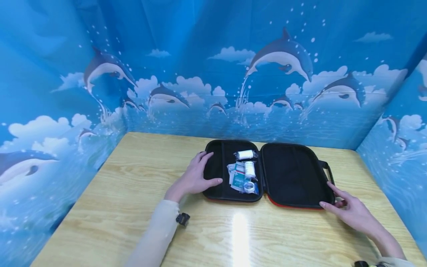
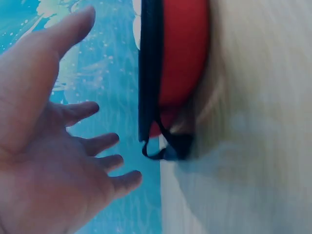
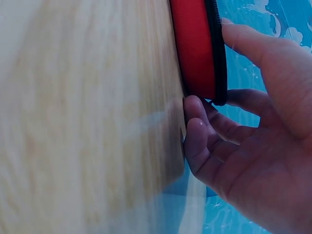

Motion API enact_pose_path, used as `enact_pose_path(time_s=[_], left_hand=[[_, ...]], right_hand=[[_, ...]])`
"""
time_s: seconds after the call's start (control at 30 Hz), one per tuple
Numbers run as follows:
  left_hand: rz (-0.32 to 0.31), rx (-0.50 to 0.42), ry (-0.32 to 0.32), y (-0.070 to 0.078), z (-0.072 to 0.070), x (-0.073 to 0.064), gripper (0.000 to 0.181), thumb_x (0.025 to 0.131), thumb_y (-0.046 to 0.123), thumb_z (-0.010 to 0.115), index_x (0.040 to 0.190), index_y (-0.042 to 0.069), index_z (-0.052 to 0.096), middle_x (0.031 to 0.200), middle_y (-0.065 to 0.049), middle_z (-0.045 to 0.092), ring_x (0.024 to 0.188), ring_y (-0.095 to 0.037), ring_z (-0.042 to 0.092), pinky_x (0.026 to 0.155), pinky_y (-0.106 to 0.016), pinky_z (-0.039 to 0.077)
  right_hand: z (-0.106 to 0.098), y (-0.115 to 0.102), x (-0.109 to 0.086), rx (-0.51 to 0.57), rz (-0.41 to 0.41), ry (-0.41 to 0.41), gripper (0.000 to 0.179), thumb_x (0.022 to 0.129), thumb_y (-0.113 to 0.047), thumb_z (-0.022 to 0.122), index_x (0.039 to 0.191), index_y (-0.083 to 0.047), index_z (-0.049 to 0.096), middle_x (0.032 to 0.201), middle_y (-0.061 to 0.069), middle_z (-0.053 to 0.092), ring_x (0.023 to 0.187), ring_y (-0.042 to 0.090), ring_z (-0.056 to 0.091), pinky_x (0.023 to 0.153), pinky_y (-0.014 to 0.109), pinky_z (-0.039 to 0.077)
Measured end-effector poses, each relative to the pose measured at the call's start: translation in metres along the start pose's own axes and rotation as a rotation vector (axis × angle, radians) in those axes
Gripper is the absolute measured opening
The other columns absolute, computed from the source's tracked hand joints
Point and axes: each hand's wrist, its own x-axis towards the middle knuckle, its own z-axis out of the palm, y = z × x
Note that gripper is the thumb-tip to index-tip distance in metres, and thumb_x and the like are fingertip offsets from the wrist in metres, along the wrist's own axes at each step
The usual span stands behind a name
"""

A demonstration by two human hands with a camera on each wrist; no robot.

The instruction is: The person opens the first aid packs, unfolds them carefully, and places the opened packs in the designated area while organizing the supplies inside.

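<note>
A first-aid case lies unfolded on the table, red outside and black inside. Its left half holds a wrapped bandage roll, a second white roll, green-and-white packets and a roll of tape. My left hand hovers at the left half's outer edge, fingers spread and holding nothing; the left wrist view shows it apart from the red shell. At the right half's near corner, my right hand grips the rim, thumb on the zipper edge and other fingers curled at the corner.
The wooden table extends to both sides and in front of the case. A black carry handle sticks out from the case's right side. Behind the table hangs a blue dolphin-print curtain, which also covers both sides.
</note>
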Motion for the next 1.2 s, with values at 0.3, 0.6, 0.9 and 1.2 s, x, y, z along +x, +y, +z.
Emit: enact_pose_path(time_s=[0.3, 0.6, 0.9, 1.2], left_hand=[[-0.045, 0.011, -0.122, -0.018, 0.003, -0.019, 0.119, 0.083, 0.065, 0.074, 0.167, 0.023, 0.001, 0.174, -0.014, -0.002, 0.161, -0.039, -0.004, 0.125, -0.067, 0.018], [-0.065, 0.094, -0.192, -0.019, 0.010, -0.019, 0.124, 0.084, 0.072, 0.067, 0.165, 0.016, -0.008, 0.174, -0.014, -0.006, 0.160, -0.039, -0.007, 0.128, -0.063, 0.007], [-0.054, 0.138, -0.224, -0.016, 0.009, -0.017, 0.131, 0.081, 0.074, 0.069, 0.165, 0.014, -0.012, 0.173, -0.014, -0.010, 0.160, -0.042, -0.006, 0.128, -0.063, 0.007], [-0.087, 0.153, -0.221, -0.016, 0.011, -0.016, 0.135, 0.077, 0.075, 0.073, 0.165, 0.016, -0.010, 0.174, -0.014, -0.007, 0.160, -0.042, -0.002, 0.128, -0.062, 0.008]], right_hand=[[-0.005, -0.005, -0.001, -0.097, -0.050, 0.035, 0.082, 0.096, -0.045, 0.069, 0.158, -0.002, 0.036, 0.101, 0.012, 0.060, 0.074, 0.001, 0.049, 0.061, 0.023, 0.038], [-0.004, -0.024, 0.004, -0.184, -0.242, 0.288, 0.068, 0.087, -0.033, 0.082, 0.139, 0.004, 0.058, 0.113, 0.028, 0.063, 0.083, 0.028, 0.065, 0.065, 0.036, 0.049], [0.012, -0.084, 0.017, -0.050, -0.466, 0.368, 0.048, 0.086, -0.017, 0.083, 0.131, -0.006, 0.068, 0.110, 0.011, 0.071, 0.093, 0.000, 0.061, 0.067, 0.017, 0.053], [0.044, -0.136, 0.039, -0.016, -0.551, 0.264, 0.042, 0.091, -0.019, 0.078, 0.131, -0.010, 0.069, 0.112, 0.007, 0.073, 0.096, 0.021, 0.069, 0.070, 0.027, 0.058]])
